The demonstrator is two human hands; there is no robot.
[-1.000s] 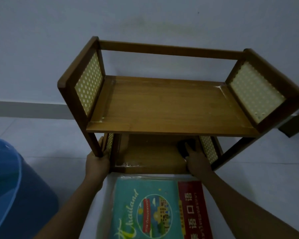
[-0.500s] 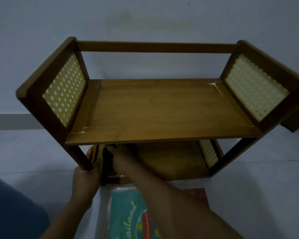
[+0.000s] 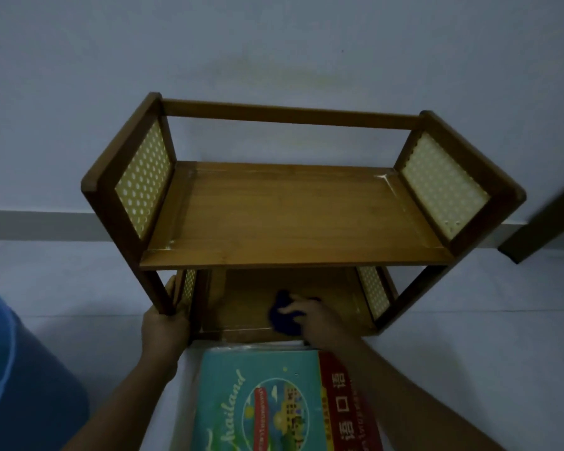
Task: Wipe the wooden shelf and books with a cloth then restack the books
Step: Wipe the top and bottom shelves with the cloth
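Since half a second ago, the right hand has shifted from the lower tier's left end, beside the other hand, to its middle, and the view has drawn back from the shelf.

Wooden shelf: two tiers, smooth honey-toned boards with visible grain, darker brown square-section posts and rails, end panels of pale yellow perforated sheet. It stands on a pale floor against a plain wall. Both tiers carry no books.

Right hand: fingers curled over a dark blue cloth, bunched and soft-looking, pressing it on the lower board near its front edge at 6 o'clock of the shelf. Grip clenched on the cloth.

Left hand: wrapped round the foot of the front left post at 7 o'clock, grip closed on the wood.

Books: flat stack on the floor just in front of the shelf at 6 o'clock; top cover glossy teal, lettered "Thailand"; a red cover with yellow characters lies along its right side.

Blue rounded plastic container: at 8 o'clock, partly out of view.
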